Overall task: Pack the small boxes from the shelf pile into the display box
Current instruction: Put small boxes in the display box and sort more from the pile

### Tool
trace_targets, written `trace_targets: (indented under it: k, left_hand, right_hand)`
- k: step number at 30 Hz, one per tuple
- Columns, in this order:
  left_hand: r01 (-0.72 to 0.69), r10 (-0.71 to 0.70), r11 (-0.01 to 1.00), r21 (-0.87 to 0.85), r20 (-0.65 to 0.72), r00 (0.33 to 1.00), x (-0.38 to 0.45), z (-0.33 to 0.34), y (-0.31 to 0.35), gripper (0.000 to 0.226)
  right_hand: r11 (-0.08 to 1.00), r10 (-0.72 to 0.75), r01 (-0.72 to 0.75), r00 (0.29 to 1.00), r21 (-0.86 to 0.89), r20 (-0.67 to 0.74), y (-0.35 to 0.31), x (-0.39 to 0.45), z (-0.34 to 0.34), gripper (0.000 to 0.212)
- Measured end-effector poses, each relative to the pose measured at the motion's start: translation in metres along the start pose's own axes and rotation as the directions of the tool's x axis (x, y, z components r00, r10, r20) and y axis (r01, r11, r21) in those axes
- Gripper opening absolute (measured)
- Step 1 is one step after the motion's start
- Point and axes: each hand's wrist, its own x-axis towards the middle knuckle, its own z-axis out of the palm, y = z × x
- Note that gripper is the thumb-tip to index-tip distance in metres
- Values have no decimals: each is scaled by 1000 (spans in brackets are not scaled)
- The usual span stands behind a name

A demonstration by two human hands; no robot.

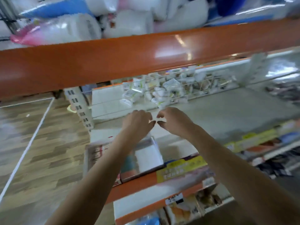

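Both hands [138, 122] [172, 121] curl nr blurry small-box pile [162, 90], cardboard display box [146, 153] below.

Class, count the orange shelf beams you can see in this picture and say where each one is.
2. One broad orange beam crosses the upper frame above both hands; a second orange beam runs along the shelf's front edge under the forearms. Others may lie out of view.

Orange shelf beam [146, 52] crosses from nine to two o'clock; wood-pattern floor [40, 143] with a white line [32, 138] at eight o'clock.
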Motion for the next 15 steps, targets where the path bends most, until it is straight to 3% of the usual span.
trace_targets:
  k: [5, 15]
  left_hand:
    - [-200, 198, 970, 135, 29, 980, 44, 7, 86, 36]
    - [-375, 372, 927, 19, 85, 924, 109, 48, 309, 40]
  right_hand:
    - [981, 146, -150, 988, -122, -42, 92, -30, -37, 33]
    - [894, 370, -387, 922, -226, -114, 292, -124, -99, 44]
